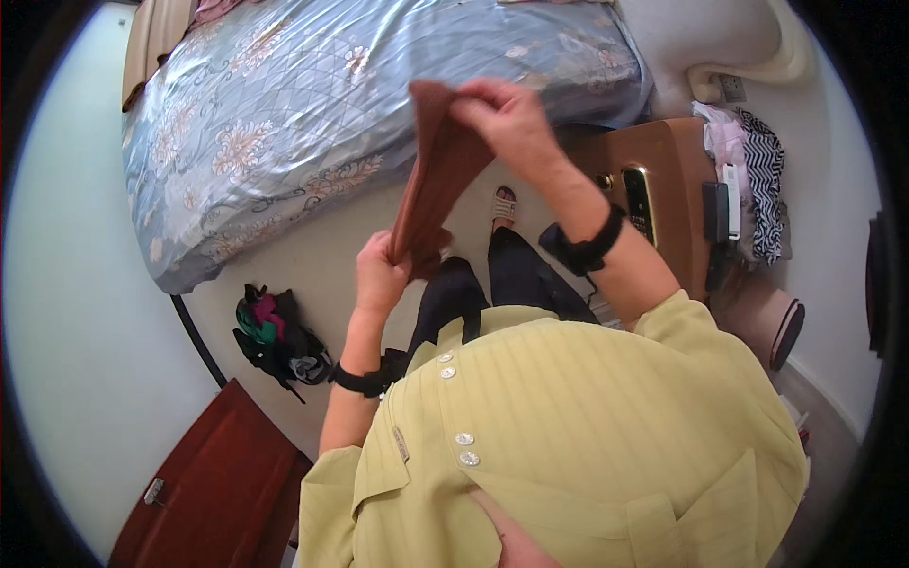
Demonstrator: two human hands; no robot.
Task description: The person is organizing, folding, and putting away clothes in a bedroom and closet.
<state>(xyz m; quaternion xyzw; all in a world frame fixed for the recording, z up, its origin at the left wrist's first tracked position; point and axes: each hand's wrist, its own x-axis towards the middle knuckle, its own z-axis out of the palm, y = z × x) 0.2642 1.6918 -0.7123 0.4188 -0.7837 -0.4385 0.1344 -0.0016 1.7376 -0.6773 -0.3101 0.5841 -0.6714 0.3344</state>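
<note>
A reddish-brown knitted or ribbed cloth (pixel 442 170) is stretched between my two hands, in front of my body and over the floor beside the bed. My right hand (pixel 508 124), slightly blurred, pinches its upper edge near the bed's side. Lower down and to the left, my left hand (pixel 380 273) grips a folded edge of it, with part of the cloth hanging beside my knee. The cloth is bunched, so its full shape cannot be told. Both wrists wear black bands.
A bed with a shiny blue floral cover (pixel 284 128) stands ahead. Dark, green and magenta fabric items (pixel 273 330) lie on the floor at left. A brown cabinet (pixel 675 163) stands at right, beside folded clothes (pixel 763 192). A red-brown wooden door or panel (pixel 220 476) is at lower left.
</note>
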